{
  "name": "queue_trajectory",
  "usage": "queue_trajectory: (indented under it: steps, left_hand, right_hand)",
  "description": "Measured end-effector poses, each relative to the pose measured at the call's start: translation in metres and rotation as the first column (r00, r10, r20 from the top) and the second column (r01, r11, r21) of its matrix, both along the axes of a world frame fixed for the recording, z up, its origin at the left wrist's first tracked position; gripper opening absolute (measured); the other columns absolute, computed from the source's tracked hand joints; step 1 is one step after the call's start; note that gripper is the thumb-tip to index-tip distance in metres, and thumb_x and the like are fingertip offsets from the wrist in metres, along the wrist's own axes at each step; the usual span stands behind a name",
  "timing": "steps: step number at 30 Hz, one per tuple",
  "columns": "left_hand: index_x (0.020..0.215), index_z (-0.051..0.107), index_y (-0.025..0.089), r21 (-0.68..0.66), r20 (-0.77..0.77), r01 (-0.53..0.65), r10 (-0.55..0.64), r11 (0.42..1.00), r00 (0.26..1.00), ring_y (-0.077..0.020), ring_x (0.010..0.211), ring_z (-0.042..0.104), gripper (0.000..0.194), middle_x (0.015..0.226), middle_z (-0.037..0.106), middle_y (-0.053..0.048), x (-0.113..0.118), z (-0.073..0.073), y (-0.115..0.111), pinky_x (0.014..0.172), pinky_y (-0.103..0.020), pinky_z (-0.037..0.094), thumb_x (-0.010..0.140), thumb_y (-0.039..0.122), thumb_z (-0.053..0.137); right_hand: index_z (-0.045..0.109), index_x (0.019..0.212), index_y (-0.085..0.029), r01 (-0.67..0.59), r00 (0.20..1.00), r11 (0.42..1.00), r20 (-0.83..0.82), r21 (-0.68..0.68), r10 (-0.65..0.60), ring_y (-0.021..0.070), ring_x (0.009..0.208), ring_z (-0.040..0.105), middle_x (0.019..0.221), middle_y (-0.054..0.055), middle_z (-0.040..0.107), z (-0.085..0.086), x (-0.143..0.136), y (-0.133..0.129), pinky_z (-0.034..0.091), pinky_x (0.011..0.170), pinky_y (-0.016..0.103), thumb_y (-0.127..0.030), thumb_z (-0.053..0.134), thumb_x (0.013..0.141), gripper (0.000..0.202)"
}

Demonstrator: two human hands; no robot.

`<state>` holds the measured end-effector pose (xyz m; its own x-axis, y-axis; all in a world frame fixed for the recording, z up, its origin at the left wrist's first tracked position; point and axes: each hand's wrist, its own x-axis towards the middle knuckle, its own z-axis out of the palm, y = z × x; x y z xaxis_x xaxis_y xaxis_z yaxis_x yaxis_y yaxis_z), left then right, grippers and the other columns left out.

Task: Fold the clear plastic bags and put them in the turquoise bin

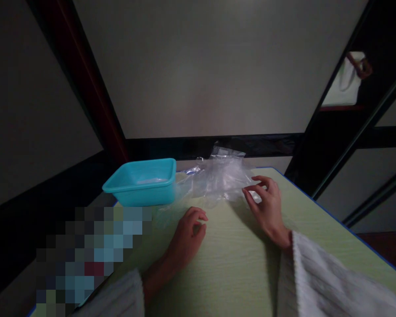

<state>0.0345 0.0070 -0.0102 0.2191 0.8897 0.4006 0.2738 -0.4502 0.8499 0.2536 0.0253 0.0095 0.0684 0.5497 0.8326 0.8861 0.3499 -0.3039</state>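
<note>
Pinching at the near right edge of the clear plastic point(226, 176), the right hand point(269, 209) is closing thumb and forefinger to a point, and the film is apparently sitting between their tips. The left hand point(186, 235) is hovering low over the surface point(237, 268), fingers curling, a small gap showing, nothing visibly held. And the plastic? It's sprawling crumpled towards the far end of the surface, between the right hand and the blue tub point(145, 194), its left part apparently meeting the tub's side. For good handling, the person should be keeping that pinch light, taking one layer at the very edge, steadying the film with the left hand, and lifting gently so nothing is stretching or dragging the tub. As for writing, no brand or label is showing legibly on plastic or tub; blocky squares are masking the patch at left.
</note>
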Motion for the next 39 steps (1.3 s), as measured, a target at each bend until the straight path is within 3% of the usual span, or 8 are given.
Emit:
queue_trajectory:
  steps: [4,8,11,16,24,29,35,39]
  left_hand:
    - [0.073,0.057,0.018,-0.087,0.026,-0.019,0.021,0.996,0.999,-0.0154,0.08,0.06,0.016,0.082,0.061,-0.003,-0.001,0.0,0.001,0.066,-0.025,0.049,0.066,0.007,0.048]
    - [0.084,0.053,0.018,-0.17,0.072,-0.05,0.063,0.984,0.995,-0.0154,0.077,0.064,0.014,0.085,0.063,-0.003,-0.005,0.0,0.004,0.066,-0.026,0.049,0.072,0.013,0.048]
    - [0.087,0.047,0.018,-0.202,0.129,-0.087,0.115,0.975,0.985,-0.0155,0.078,0.065,0.014,0.093,0.061,-0.004,-0.007,0.0,0.006,0.069,-0.028,0.049,0.073,0.018,0.047]
    - [0.088,0.047,0.019,-0.197,0.164,-0.182,0.216,0.963,0.963,-0.0145,0.074,0.062,0.016,0.091,0.058,-0.002,-0.011,0.001,0.008,0.065,-0.027,0.046,0.072,0.022,0.048]
    - [0.085,0.05,0.018,-0.101,0.133,-0.228,0.24,0.968,0.962,-0.0153,0.079,0.056,0.014,0.088,0.057,-0.003,-0.01,0.009,0.004,0.065,-0.026,0.044,0.072,0.017,0.048]
    - [0.074,0.053,0.018,0.037,0.027,-0.107,0.106,0.994,0.994,-0.0159,0.08,0.055,0.012,0.081,0.057,-0.002,-0.007,0.01,-0.001,0.066,-0.026,0.044,0.068,0.009,0.046]
    - [0.081,0.058,0.016,0.188,-0.295,0.155,-0.094,0.97,0.951,-0.018,0.086,0.057,0.017,0.088,0.061,-0.007,-0.006,0.006,-0.014,0.079,-0.032,0.048,0.072,0.008,0.047]
    - [0.1,0.06,0.013,0.151,-0.471,0.363,-0.256,0.92,0.844,-0.0203,0.105,0.054,0.024,0.112,0.06,-0.012,-0.005,0.01,-0.028,0.093,-0.033,0.044,0.079,0.013,0.05]
  right_hand:
    - [0.059,0.073,-0.019,-0.082,0.946,0.994,0.319,0.072,0.055,0.0219,0.082,0.052,0.094,0.009,0.061,0.003,-0.011,-0.017,0.035,0.071,0.038,-0.022,0.049,0.086,0.017]
    - [0.057,0.076,-0.017,-0.298,0.789,0.95,0.535,-0.093,0.301,0.0203,0.083,0.054,0.092,0.008,0.065,0.004,-0.025,-0.032,0.032,0.077,0.04,-0.016,0.043,0.088,0.019]
    - [0.056,0.076,-0.016,-0.38,0.708,0.905,0.569,-0.192,0.418,0.0191,0.084,0.056,0.095,0.008,0.067,0.003,-0.035,-0.04,0.033,0.083,0.039,-0.014,0.041,0.089,0.02]
    - [0.058,0.075,-0.016,-0.388,0.664,0.886,0.59,-0.255,0.46,0.019,0.085,0.058,0.097,0.009,0.068,0.0,-0.047,-0.05,0.036,0.087,0.037,-0.011,0.037,0.089,0.025]
    - [0.058,0.076,-0.015,-0.359,0.604,0.854,0.603,-0.377,0.521,0.0177,0.066,0.056,0.077,0.007,0.066,-0.003,-0.06,-0.068,0.039,0.063,0.032,-0.014,0.04,0.09,0.023]
    - [0.057,0.072,-0.016,-0.488,0.583,0.807,0.563,-0.333,0.585,0.016,0.059,0.051,0.068,0.004,0.063,-0.003,-0.064,-0.079,0.033,0.056,0.031,-0.014,0.038,0.09,0.026]
    - [0.056,0.06,-0.017,-0.705,0.525,0.674,0.475,-0.22,0.706,0.0144,0.052,0.047,0.054,0.0,0.056,0.005,-0.071,-0.094,0.031,0.051,0.03,-0.027,0.036,0.092,0.038]
    - [0.054,0.056,-0.017,-0.673,0.62,0.733,0.464,-0.099,0.633,0.0148,0.05,0.047,0.051,0.001,0.055,0.017,-0.058,-0.086,0.033,0.052,0.031,-0.022,0.039,0.089,0.036]
